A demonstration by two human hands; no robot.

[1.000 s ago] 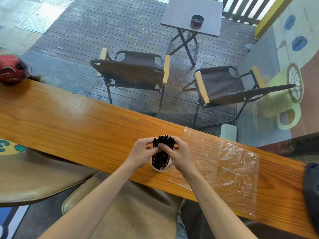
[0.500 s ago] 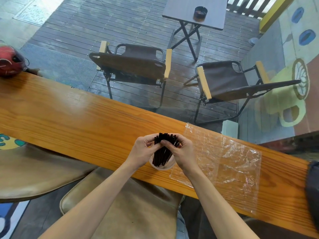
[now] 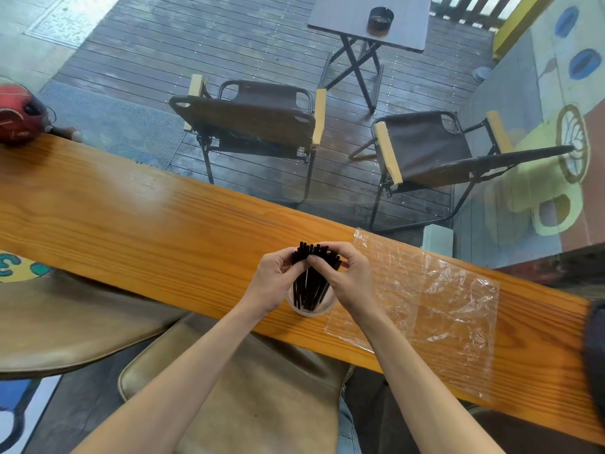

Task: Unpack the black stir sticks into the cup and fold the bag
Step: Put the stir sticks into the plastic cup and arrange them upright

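Note:
A bundle of black stir sticks (image 3: 310,283) stands upright in a small clear cup (image 3: 322,309) near the front edge of the wooden counter (image 3: 137,217). My left hand (image 3: 273,281) and my right hand (image 3: 348,280) pinch the tops of the sticks from either side, and the upper ends fan out between my fingers. The empty clear plastic bag (image 3: 435,306) lies flat and crinkled on the counter, right of the cup; its left edge runs under my right wrist.
A red helmet (image 3: 19,116) rests at the counter's far left end. A dark object (image 3: 595,358) sits at the right edge. Below the counter are tan cushioned seats (image 3: 235,388). Beyond the glass stand two folding chairs (image 3: 258,116) and a small table.
The stick tops have spread out a little between my fingers. Both hands stay on the bundle over the cup. The bag has not moved.

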